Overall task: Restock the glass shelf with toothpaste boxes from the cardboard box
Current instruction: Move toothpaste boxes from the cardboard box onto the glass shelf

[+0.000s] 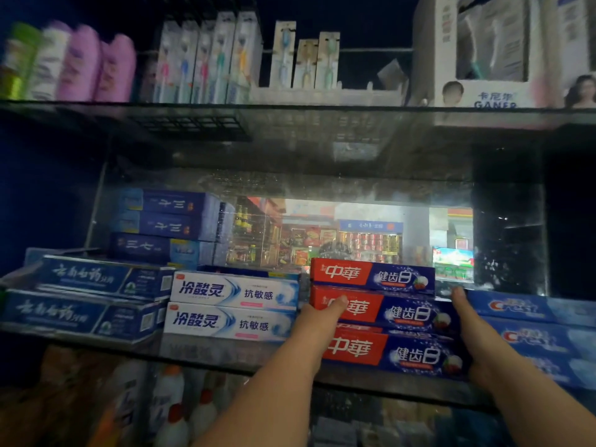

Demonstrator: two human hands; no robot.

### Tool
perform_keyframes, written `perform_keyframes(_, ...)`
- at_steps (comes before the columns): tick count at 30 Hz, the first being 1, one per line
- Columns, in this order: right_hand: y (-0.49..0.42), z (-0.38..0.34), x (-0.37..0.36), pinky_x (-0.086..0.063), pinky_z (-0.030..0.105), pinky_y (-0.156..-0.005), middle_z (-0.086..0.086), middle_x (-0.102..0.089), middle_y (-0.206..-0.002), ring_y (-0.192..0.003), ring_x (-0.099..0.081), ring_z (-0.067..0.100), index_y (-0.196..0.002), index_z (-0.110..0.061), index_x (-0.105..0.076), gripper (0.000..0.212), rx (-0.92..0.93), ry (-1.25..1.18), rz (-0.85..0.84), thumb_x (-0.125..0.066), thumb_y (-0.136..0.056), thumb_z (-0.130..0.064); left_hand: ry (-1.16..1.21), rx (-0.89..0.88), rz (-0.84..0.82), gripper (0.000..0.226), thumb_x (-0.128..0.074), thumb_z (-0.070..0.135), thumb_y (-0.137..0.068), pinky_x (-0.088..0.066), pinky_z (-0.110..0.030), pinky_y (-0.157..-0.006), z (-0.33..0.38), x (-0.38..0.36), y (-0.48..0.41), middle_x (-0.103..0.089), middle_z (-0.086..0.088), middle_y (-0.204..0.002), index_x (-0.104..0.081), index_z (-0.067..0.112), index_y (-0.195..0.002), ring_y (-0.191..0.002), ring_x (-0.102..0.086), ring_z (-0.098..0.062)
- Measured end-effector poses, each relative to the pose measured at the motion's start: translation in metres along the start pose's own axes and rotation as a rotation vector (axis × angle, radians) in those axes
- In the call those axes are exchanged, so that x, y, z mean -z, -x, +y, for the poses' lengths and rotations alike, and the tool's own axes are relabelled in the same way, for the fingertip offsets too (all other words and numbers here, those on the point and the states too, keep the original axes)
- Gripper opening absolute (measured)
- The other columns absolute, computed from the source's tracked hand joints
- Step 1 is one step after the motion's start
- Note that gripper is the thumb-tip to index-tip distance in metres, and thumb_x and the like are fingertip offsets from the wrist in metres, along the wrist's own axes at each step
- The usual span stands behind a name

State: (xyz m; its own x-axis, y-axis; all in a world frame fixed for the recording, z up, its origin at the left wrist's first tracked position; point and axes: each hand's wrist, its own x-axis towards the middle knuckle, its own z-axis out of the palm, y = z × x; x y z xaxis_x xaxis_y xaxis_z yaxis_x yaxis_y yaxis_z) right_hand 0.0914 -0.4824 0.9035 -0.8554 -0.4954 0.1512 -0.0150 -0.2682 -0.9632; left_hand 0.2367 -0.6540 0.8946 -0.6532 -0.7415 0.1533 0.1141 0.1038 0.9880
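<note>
Toothpaste boxes fill the glass shelf (pixel 225 359). Far left, two dark blue boxes (pixel 87 298) stacked, three more navy boxes (pixel 167 227) piled behind. Next, two white-and-blue boxes (pixel 232 306) stacked. Left hand (pixel 322 317) grips the left end of the red-and-blue stack (pixel 387 312), thumb over the middle box's red face, fingers hidden behind. Stack is three boxes high, red left part, blue right part, lying flat near the shelf's front edge. Right hand (pixel 474 330) presses the stack's right end, thumb up along the edge, fingers hidden, so its opening cannot be told. Far right, blue Crest boxes (pixel 529 324) stacked, touching that hand. Upper shelf: bottles (pixel 74 62), toothbrush packs (pixel 209 59).
</note>
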Motion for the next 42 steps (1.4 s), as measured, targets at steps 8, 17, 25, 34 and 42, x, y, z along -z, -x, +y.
perform_keyframes(8,0.006,-0.002,-0.003,-0.058,0.042,-0.06,0.017,-0.075,-0.085,-0.073,-0.072,0.034,-0.105,-0.01,-0.065,0.066,0.001,-0.013,0.009,-0.053,-0.078,-0.07,0.121,0.036,-0.124,0.046,-0.063,0.054,-0.083,-0.059,-0.034,-0.065,0.004,0.005,-0.005,-0.077,-0.007,-0.087,-0.062,0.018,-0.112,-0.077,-0.074,-0.024)
perform_keyframes(17,0.004,0.0,0.003,-0.05,0.027,-0.038,0.007,-0.071,-0.059,-0.048,-0.068,0.023,-0.079,-0.014,-0.063,0.059,0.022,-0.053,-0.082,-0.043,-0.084,-0.069,0.182,0.009,-0.127,0.035,-0.061,0.051,-0.085,-0.056,-0.034,-0.062,0.002,0.004,-0.01,-0.075,-0.007,-0.07,-0.064,0.018,-0.095,-0.068,-0.071,-0.026)
perform_keyframes(25,0.005,-0.001,0.004,-0.053,0.029,-0.045,0.008,-0.074,-0.068,-0.06,-0.072,0.026,-0.085,-0.016,-0.065,0.064,0.029,0.037,-0.096,-0.039,-0.082,-0.074,0.171,0.003,-0.127,0.041,-0.057,0.057,-0.085,-0.055,-0.034,-0.06,0.005,0.005,-0.001,-0.075,-0.005,-0.069,-0.065,0.019,-0.097,-0.069,-0.072,-0.025)
perform_keyframes(34,0.021,-0.005,-0.001,-0.059,0.046,-0.072,0.01,-0.076,-0.082,-0.077,-0.073,0.032,-0.1,-0.017,-0.067,0.067,0.06,0.064,-0.005,-0.04,-0.082,-0.075,0.155,-0.022,-0.007,0.049,-0.045,0.062,-0.089,-0.059,-0.042,-0.07,0.011,0.002,0.016,-0.076,-0.008,-0.08,-0.065,0.019,-0.098,-0.075,-0.073,-0.028)
perform_keyframes(42,0.083,-0.007,-0.034,-0.056,0.043,-0.077,0.004,-0.055,-0.128,-0.102,-0.06,0.018,-0.146,-0.033,-0.029,0.063,0.513,0.374,0.124,-0.038,-0.09,-0.06,-0.256,-0.421,0.273,0.049,-0.037,0.039,-0.1,-0.043,-0.025,-0.09,0.018,0.037,0.073,-0.045,-0.001,-0.145,-0.033,0.026,-0.147,-0.12,-0.047,-0.013)
